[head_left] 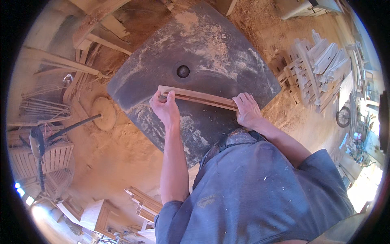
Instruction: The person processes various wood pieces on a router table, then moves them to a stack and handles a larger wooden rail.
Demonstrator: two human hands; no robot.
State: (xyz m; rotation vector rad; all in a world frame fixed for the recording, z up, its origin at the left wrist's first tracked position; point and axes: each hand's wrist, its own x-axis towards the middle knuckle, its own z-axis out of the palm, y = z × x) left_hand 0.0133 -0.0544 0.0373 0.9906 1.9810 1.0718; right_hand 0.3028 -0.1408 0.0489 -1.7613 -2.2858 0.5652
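A grooved wooden strip (199,97) lies across the dark machine table (158,53), just on my side of a round cutter spindle (183,71). My left hand (165,106) grips its left end, with the thumb along the near edge and the fingers curled round the end. At the other end my right hand (248,110) is closed over the wood, fingers on top. A dark channel runs lengthwise along the strip. Sawdust and shavings are strewn over the tabletop, thickest beyond the spindle.
A stack of cut timber (321,65) stands at the right. Planks (61,65) lean at the left, near a standing fan (36,142) with a round base (104,114). Wooden frame pieces (142,201) lie at the lower left. Sawdust covers the floor (105,162).
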